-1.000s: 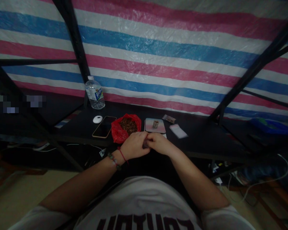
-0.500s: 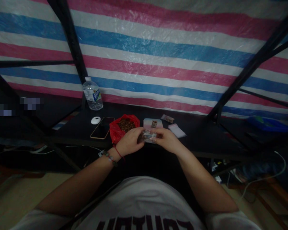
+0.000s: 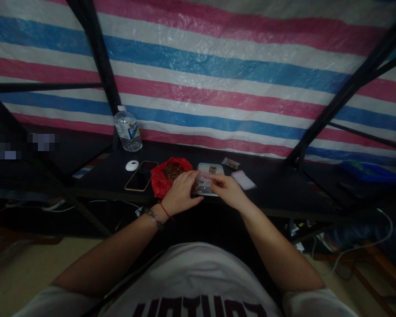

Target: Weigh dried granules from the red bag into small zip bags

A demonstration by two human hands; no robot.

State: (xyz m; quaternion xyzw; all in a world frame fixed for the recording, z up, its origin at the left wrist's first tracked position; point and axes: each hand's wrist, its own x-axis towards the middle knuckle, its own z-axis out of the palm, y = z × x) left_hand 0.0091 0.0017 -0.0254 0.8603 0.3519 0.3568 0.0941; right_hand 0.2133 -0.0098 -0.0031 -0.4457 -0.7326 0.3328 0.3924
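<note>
A small clear zip bag (image 3: 204,186) lies between my two hands, low over the front of a pale flat board (image 3: 203,167). My left hand (image 3: 181,191) is at the bag's left side, its fingers curved round that edge and its thumb lower down. On the other side my right hand (image 3: 229,189) pinches the bag's upper right edge between thumb and fingers. The bag's contents are too blurred to make out. Just left of the bag, partly behind my left hand, an open red plastic bag (image 3: 158,178) holds brown dried bits (image 3: 173,171). A small round container (image 3: 213,169) stands on the board.
Right of the board lie a filled small bag (image 3: 230,164) and a stack of flat clear bags (image 3: 244,180). To the left are a phone (image 3: 141,176), a white oval case (image 3: 132,165) and a clear bottle (image 3: 128,130). Black metal posts (image 3: 102,57) frame the black table.
My right fingers have shifted up along the bag's edge and the bag has tilted flatter. My left thumb has moved slightly right and away from the fingers.
</note>
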